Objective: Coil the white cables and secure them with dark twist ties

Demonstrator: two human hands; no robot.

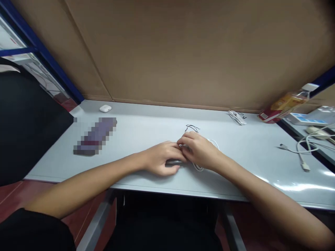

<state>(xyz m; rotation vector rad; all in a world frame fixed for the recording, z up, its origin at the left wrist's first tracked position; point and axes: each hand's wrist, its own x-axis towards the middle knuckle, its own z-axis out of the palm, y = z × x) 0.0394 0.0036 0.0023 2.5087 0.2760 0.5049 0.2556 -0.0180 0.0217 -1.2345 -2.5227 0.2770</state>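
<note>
No writing can be read; the plastic bottle's label (285, 106) is too blurred.

the left hand (162, 159) and right hand (199, 150) meet over a white cable (198, 168) on a pale grey desk (146, 120), probably pinching it, though the fingers hide the grip. a thin black cord (192, 128) lies just beyond them.

Desk (146, 120): earbud case (105, 108) back L, cable (198, 168) mid, bottle (285, 106) far R.
</note>
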